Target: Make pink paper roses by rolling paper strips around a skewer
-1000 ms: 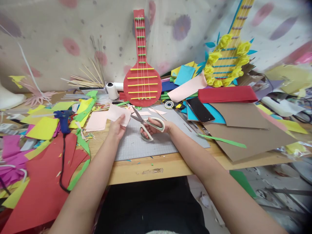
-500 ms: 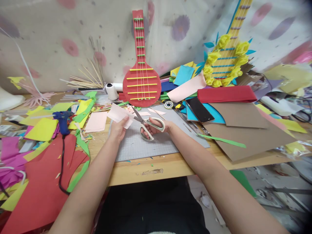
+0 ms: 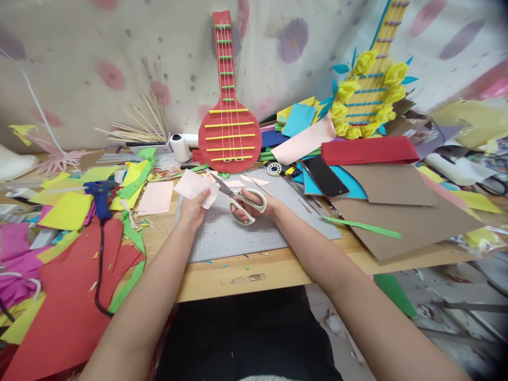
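Note:
My left hand (image 3: pixel 193 210) pinches a small pale pink piece of paper (image 3: pixel 193 187) above the grey cutting mat (image 3: pixel 238 238). My right hand (image 3: pixel 256 207) grips the white handles of a pair of scissors (image 3: pixel 238 197), fingers through the loops. The blades point up and left, their tips beside the right edge of the pink paper. More pink pieces (image 3: pixel 156 197) lie flat on the table to the left.
A red paper banjo (image 3: pixel 229 127) leans on the wall behind the mat. A blue glue gun (image 3: pixel 99 193) with a black cord lies left on red paper (image 3: pixel 75 301). A black phone (image 3: pixel 325 177), brown card (image 3: pixel 400 211), a green strip (image 3: pixel 365 227) and coloured scraps fill the right.
The left hand turned and lifted the pink paper a little toward the scissors. The right hand with the scissors shifted slightly up, and the handles drew closer together.

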The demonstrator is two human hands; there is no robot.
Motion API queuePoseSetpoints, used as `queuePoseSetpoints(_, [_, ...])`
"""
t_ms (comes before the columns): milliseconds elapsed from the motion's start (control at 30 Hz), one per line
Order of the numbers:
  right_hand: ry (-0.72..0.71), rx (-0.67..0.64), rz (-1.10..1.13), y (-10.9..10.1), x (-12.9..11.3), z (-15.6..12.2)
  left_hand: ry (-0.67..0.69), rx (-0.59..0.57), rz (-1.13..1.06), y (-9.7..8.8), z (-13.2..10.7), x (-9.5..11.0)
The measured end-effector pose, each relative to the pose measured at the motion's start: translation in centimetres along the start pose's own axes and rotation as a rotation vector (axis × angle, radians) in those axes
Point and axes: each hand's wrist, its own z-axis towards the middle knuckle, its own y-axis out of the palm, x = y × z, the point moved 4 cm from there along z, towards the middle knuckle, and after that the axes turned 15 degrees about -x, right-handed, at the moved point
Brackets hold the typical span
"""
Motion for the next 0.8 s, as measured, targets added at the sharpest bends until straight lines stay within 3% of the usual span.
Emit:
queuePoseSetpoints(200, [0.034, 0.079, 0.017, -0.5, 0.3, -0.3, -0.013, 0.037, -0.012, -0.1, 0.0, 0.0])
queuePoseSetpoints(433, [0.051, 0.069, 0.040, -1.4, 0.9, -0.5, -0.013, 0.021, -0.001, -0.1, -0.1, 0.0])
queuePoseSetpoints(800, [0.080, 0.018, 0.030, -0.1, 0.3, 0.2, -0.059, -0.025, 0.063, 0.9, -0.8, -0.5])
